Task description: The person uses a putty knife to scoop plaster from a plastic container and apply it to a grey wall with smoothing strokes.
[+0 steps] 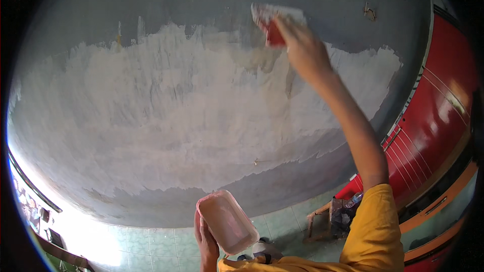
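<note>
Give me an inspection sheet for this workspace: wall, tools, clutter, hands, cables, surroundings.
Surface: grey wall, its broad middle band coated with white putty; upper and lower strips bare.
Job's things: red-handled trowel pressed to the wall; pink tray of putty.
Clutter: small wooden stool on the green tiled floor, a bottle beside it.
Grips: right hand holds the trowel, arm raised; left hand holds the tray from below.
Cables: nothing seen.
Surroundings: red panel at right; bright light at lower left.
</note>
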